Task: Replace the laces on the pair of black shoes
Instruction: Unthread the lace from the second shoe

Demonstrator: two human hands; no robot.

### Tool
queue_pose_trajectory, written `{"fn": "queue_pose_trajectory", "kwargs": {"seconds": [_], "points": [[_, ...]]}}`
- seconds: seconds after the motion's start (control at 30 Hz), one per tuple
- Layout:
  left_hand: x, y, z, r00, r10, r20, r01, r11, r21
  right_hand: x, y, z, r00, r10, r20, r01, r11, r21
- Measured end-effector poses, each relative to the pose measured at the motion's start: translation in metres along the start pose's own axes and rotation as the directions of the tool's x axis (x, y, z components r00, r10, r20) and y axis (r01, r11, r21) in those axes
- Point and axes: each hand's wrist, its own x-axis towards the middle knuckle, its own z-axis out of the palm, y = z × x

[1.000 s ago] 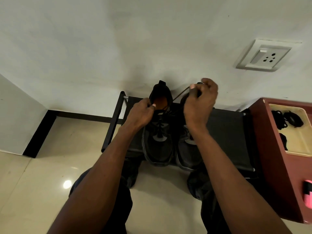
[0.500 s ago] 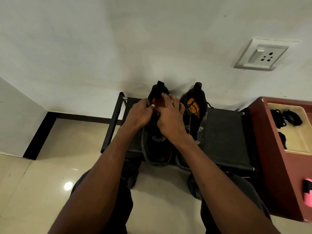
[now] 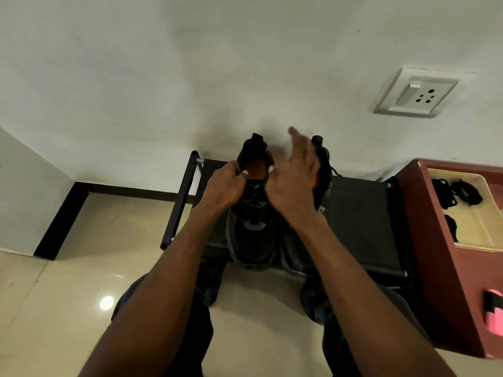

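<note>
Two black shoes with orange insoles stand side by side on a low black rack [image 3: 359,219], toes toward me. My left hand [image 3: 226,183] pinches the left rim of the left shoe [image 3: 251,240] beside its opening. My right hand [image 3: 294,178] is blurred, lifted over the gap between the shoes with fingers spread and straight, its thumb near the left shoe's opening. It hides most of the right shoe [image 3: 324,170]. Dark laces cross the left shoe's front, but I cannot tell whether either hand holds a lace end.
A red-brown cabinet [image 3: 441,281] stands right of the rack, bearing a cream tray [image 3: 468,232] with bundled black laces [image 3: 462,191]. A pink object [image 3: 494,314] sits on its near edge. A wall socket [image 3: 416,93] is above. My knees rest on the glossy floor.
My right hand dropped from pulling a lace high over the right shoe down to the left shoe's opening, then lifted with its fingers spread. My left hand stayed on the left shoe.
</note>
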Motion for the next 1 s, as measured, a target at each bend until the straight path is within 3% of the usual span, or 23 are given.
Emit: {"fn": "queue_pose_trajectory", "kwargs": {"seconds": [0.03, 0.1, 0.23, 0.4, 0.47, 0.53, 0.6, 0.63, 0.7, 0.77, 0.8, 0.87, 1.0], "points": [[0.000, 0.001, 0.000, 1.000, -0.001, 0.003, 0.001, 1.000, 0.000, -0.005, -0.003, 0.008, 0.987, -0.080, 0.138, 0.086, 0.995, -0.042], [0.000, 0.001, 0.000, 1.000, -0.002, 0.003, 0.002, 1.000, 0.003, -0.012, -0.005, 0.022, 0.953, -0.149, 0.263, 0.182, 0.977, -0.108], [0.000, 0.001, 0.000, 1.000, -0.001, 0.001, 0.001, 1.000, -0.003, -0.009, -0.001, 0.026, 0.958, -0.126, 0.257, 0.158, 0.981, -0.111], [-0.002, 0.007, 0.001, 0.999, 0.022, -0.032, -0.024, 0.998, -0.055, -0.007, -0.001, 0.017, 0.996, -0.084, -0.014, 0.084, 0.996, -0.004], [0.000, 0.004, 0.001, 1.000, 0.015, -0.021, -0.015, 1.000, -0.003, 0.001, -0.002, 0.003, 0.970, -0.016, -0.241, 0.040, 0.994, 0.097], [0.001, -0.001, 0.000, 1.000, 0.008, 0.004, -0.008, 1.000, 0.026, 0.017, 0.004, -0.017, 0.842, 0.162, -0.515, -0.045, 0.972, 0.233], [0.000, -0.004, 0.000, 1.000, 0.008, 0.007, -0.009, 1.000, 0.010, 0.027, 0.016, -0.031, 0.714, 0.374, -0.592, -0.252, 0.926, 0.282], [-0.001, -0.004, 0.000, 1.000, 0.006, 0.004, -0.006, 1.000, 0.003, 0.026, 0.021, -0.032, 0.699, 0.430, -0.571, -0.354, 0.902, 0.246], [-0.001, -0.003, 0.002, 1.000, -0.008, -0.010, 0.008, 1.000, 0.000, 0.017, 0.027, -0.026, 0.795, 0.382, -0.470, -0.337, 0.924, 0.181], [-0.002, -0.001, 0.004, 0.998, -0.013, -0.062, 0.013, 1.000, 0.009, 0.006, 0.019, -0.014, 0.922, 0.309, -0.234, -0.253, 0.937, 0.241], [-0.003, 0.000, 0.005, 0.995, -0.010, -0.099, 0.012, 1.000, 0.018, 0.001, 0.012, -0.007, 0.953, 0.292, -0.084, -0.264, 0.932, 0.248], [-0.006, 0.002, 0.007, 0.989, -0.002, -0.149, 0.008, 0.999, 0.042, -0.007, -0.003, 0.008, 0.966, 0.239, 0.094, -0.252, 0.954, 0.163], [-0.009, 0.003, 0.004, 0.988, 0.000, -0.154, 0.004, 1.000, 0.030, -0.007, -0.004, 0.017, 0.971, 0.192, 0.141, -0.205, 0.975, 0.080]]}}
